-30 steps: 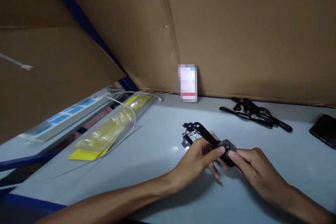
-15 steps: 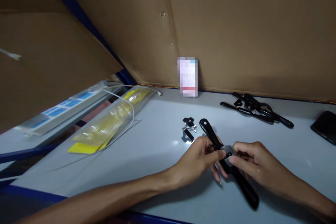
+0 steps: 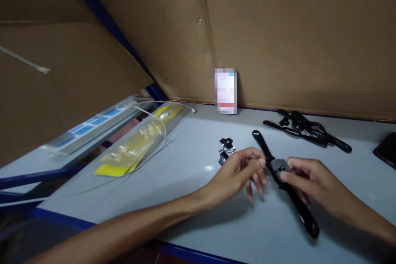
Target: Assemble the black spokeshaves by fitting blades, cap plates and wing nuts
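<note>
Plate-fitting, I judged: my right hand (image 3: 309,179) pinched the black tool (image 3: 292,196) at its metal plate (image 3: 278,166), over the table (image 3: 185,152); left hand (image 3: 243,169) half-curled beside it, couldn't tell if holding anything. Next needed plate steady.

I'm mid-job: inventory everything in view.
Spokeshave: one, black and grey, front right
Spokeshave frames: several, black, back right
Plates: at least two, dark, near centre
Screws: count unclear, silver, beside plates
Lit screen: one, blurred white, back centre
Bag: one, clear and yellow, left
Power strip: one, white and blue, left
Cables: several, white, left
Wires: count unclear, yellow, back edge
Unclear object: one, black, right edge
Table: one, grey, below
Cardboard: several panels, brown, behind
Frame: several bars, blue, left
Left hand: one, beside spokeshave
Right hand: one, holding spokeshave
</note>
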{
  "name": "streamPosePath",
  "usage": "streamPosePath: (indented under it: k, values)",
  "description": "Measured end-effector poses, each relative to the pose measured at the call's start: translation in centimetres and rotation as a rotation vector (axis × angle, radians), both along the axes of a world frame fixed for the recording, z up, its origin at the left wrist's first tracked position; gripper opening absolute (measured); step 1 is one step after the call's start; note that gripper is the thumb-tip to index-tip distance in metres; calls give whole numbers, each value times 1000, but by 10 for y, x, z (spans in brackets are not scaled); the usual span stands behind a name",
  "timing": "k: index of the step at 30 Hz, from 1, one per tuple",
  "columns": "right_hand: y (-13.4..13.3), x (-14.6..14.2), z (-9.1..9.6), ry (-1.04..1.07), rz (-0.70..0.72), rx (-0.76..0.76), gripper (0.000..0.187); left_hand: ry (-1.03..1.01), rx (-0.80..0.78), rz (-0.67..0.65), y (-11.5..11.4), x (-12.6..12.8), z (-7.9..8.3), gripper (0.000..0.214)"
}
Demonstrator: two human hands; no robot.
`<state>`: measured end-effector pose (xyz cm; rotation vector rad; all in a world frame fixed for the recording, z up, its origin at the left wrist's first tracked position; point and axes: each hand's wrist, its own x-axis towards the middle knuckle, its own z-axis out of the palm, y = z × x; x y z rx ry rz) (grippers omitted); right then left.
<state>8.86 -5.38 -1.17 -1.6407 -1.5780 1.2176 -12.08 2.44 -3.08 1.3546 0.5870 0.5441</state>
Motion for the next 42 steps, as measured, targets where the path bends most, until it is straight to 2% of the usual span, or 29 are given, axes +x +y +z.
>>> streamPosePath:
  k: [4, 6, 9, 11, 15, 21, 27, 31, 38, 40, 42]
  values:
    - [12, 22, -3, -191, -52, 9, 41, 5, 282, 327, 25, -10, 8, 33]
    - [14, 26, -5, -234, -44, -37, 39, -1, 349, 419, 37, -14, 11, 33]
    - [14, 25, -10, -257, -50, -69, 41, 24, 447, 482, 53, -20, 13, 29]
    - [12, 25, -15, -245, -51, -73, 41, 111, 557, 488, 64, -25, 14, 24]
    - [12, 31, -25, -220, -52, -109, 40, 431, 859, 435, 87, -36, 12, 20]
    - [15, 35, -28, -219, -56, -196, 45, 598, 964, 432, 106, -46, 4, 16]
    - [13, 31, -17, -357, 1, -113, 38, 615, 998, 414, 99, -44, 4, 20]
    - [14, 35, -10, -355, -8, -136, 35, 596, 1012, 397, 90, -41, 6, 19]
    - [14, 39, -5, -310, 65, -64, 34, 618, 1118, 381, 81, -39, 3, 15]
    - [14, 38, -4, -336, 83, -18, 36, 589, 1154, 372, 78, -39, 1, 15]
    - [14, 38, -4, -357, 90, 15, 37, 514, 1190, 309, 71, -37, 0, 17]
